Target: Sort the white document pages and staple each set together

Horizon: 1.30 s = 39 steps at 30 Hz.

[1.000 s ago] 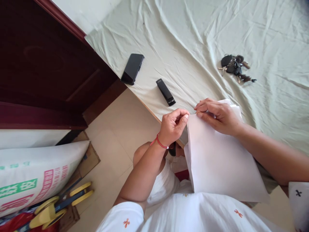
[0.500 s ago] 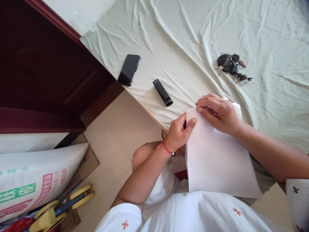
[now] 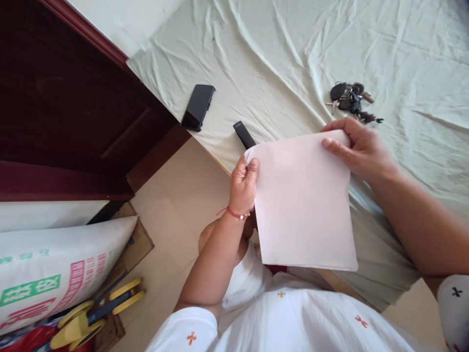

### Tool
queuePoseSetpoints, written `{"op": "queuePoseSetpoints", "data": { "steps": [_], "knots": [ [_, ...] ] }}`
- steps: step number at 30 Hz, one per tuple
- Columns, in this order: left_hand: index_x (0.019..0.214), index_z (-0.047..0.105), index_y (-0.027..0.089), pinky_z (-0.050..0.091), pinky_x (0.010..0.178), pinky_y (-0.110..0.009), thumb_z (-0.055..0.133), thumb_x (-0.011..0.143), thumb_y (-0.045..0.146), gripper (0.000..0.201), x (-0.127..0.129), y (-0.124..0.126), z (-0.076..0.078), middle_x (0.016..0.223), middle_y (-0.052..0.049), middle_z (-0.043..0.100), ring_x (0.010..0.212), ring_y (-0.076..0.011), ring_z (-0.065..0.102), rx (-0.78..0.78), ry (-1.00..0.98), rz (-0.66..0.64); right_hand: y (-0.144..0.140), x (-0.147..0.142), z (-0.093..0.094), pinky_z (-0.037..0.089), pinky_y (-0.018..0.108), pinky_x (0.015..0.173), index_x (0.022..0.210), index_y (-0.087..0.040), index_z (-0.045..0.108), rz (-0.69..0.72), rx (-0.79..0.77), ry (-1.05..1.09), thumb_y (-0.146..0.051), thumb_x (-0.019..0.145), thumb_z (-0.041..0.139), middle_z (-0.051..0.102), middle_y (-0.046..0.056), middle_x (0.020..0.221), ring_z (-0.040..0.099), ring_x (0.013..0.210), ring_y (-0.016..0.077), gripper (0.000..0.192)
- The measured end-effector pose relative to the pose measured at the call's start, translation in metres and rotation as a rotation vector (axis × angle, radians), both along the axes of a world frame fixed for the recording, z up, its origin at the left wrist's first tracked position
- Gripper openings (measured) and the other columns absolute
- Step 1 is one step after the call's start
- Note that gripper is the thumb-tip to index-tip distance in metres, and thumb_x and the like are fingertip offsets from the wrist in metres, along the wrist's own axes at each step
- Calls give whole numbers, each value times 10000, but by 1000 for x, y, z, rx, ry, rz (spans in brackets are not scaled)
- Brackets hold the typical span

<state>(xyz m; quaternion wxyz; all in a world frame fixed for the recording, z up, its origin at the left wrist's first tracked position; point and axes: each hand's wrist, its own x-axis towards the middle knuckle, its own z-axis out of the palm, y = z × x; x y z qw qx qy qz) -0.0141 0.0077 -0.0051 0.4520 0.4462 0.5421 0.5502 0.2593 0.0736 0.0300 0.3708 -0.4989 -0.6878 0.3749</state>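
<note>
Between my two hands hangs white paper, held up by its top corners over my lap and the bed's edge. My left hand pinches the upper left corner, thumb in front. At the upper right corner, my right hand grips with its thumb on the front and its fingers behind. Whether this is one sheet or several I cannot tell. A black stapler-like object lies just beyond the left corner, its near end hidden by the paper.
On the pale green cloth lie a black phone to the left and a bunch of keys to the right. A printed white sack and a yellow wheeled item are on the floor by the dark red door.
My hands have moved apart, the left going left and the right going right and up. The paper now spreads flat between them and covers part of the black object.
</note>
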Motion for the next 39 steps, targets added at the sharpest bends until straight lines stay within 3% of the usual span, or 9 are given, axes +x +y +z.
{"op": "queuePoseSetpoints", "data": {
  "steps": [4, 9, 12, 15, 22, 26, 30, 36, 39],
  "knots": [
    [1205, 725, 301, 586, 1061, -358, 734, 878, 715, 528, -7, 10, 0, 1221, -34, 800, 1211, -229, 732, 51, -120, 149, -1, -6, -10, 659, 385, 692, 1260, -273, 706, 146, -352, 376, -651, 853, 820, 806, 35, 994, 781, 793, 244, 568],
    [1212, 699, 285, 550, 1128, -360, 711, 860, 772, 601, -16, 16, -2, 1253, -55, 777, 1283, -222, 694, 84, -103, 269, -6, -8, -2, 703, 455, 673, 1014, -219, 796, 393, -680, 349, -559, 770, 923, 826, 79, 896, 814, 787, 309, 437],
    [1211, 648, 288, 555, 1122, -359, 694, 864, 786, 609, -16, 16, -1, 1286, -56, 750, 1294, -213, 683, 73, -105, 227, -7, -6, 3, 700, 452, 615, 938, -201, 808, 409, -589, 289, -535, 797, 914, 828, 99, 886, 807, 743, 315, 378],
    [1185, 609, 275, 566, 1117, -387, 794, 806, 743, 630, -12, 15, 7, 1302, -68, 735, 1289, -223, 691, 24, -166, 120, -6, -6, 2, 707, 475, 632, 917, -203, 790, 289, -440, 293, -540, 806, 909, 826, 85, 882, 797, 721, 306, 374],
    [1200, 721, 186, 613, 1089, -515, 957, 650, 636, 749, 3, 8, 19, 1237, -152, 804, 1230, -335, 750, -143, -303, -69, -6, -16, 22, 720, 487, 771, 930, -228, 768, 79, -302, 410, -498, 777, 938, 826, 67, 1019, 804, 905, 308, 353],
    [1154, 771, 181, 566, 1177, -521, 860, 790, 646, 598, 4, 7, 13, 1210, -147, 816, 1262, -313, 741, -16, -165, 22, -1, -20, 42, 721, 507, 815, 953, -235, 780, 140, -286, 402, -543, 747, 949, 821, 73, 1060, 804, 946, 315, 408],
    [1156, 777, 219, 507, 1242, -455, 790, 865, 649, 519, -4, 9, 19, 1253, -114, 802, 1336, -278, 702, 217, -16, 161, 8, -21, 50, 714, 518, 784, 934, -213, 787, 221, -285, 308, -613, 668, 971, 815, 47, 925, 808, 912, 317, 515],
    [1188, 768, 251, 539, 1172, -500, 801, 748, 774, 684, -20, 4, 27, 1162, -93, 808, 1262, -316, 724, 336, 21, 328, 13, -29, 53, 688, 511, 910, 859, -223, 804, 279, -198, 352, -550, 699, 957, 818, 10, 934, 804, 967, 294, 396],
    [1205, 759, 262, 553, 1128, -463, 765, 700, 853, 777, -29, 2, 26, 1197, -105, 795, 1248, -305, 716, 352, 109, 307, 14, -29, 47, 677, 483, 961, 933, -217, 821, 321, -167, 344, -502, 722, 951, 819, 28, 997, 796, 1011, 290, 377]
  ]
}}
